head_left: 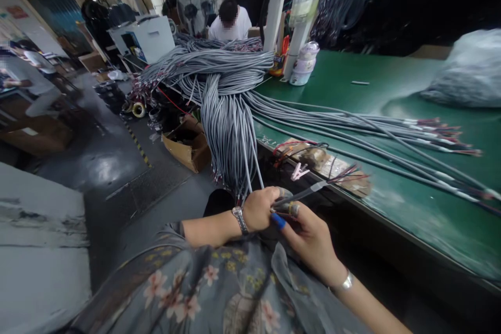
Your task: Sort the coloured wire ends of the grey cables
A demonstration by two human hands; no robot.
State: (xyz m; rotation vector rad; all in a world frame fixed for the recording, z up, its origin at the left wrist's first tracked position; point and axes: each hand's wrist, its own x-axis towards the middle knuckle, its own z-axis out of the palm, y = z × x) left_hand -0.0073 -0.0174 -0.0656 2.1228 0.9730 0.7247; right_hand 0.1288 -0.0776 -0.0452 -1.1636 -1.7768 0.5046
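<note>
**Left hand (pixel 260 210) closed on a gray cable (pixel 303 193), right hand (pixel 316 235) fingering beside it**

From my remote seat, I see the cable held just in front of the body, its pale sleeve (pixel 319 186) and fanned wires (pixel 349 172) pointing toward the bench edge. I judge that the left grips it as an anchor, freeing the right for finer fingertip work. Whether the right pinches thin wires, I cannot tell. Its thumb wears a blue cover (pixel 278 220), probably against wear.

I read the left forearm as nearly level, knuckles up; the right slants up from below, thumb and forefinger close together.

Just beyond, a pink clip (pixel 299 171) sits near the edge of the green bench (pixel 391 78). More cables (pixel 352 125) lie across it, ends lined up roughly together, presumably for easy sorting. Farther on, a thick bundle (pixel 227 135) drapes over the side, perhaps so that single lengths pull free. At the back, a person in white (pixel 235 26) bends forward near a fan (pixel 191 8).
</note>
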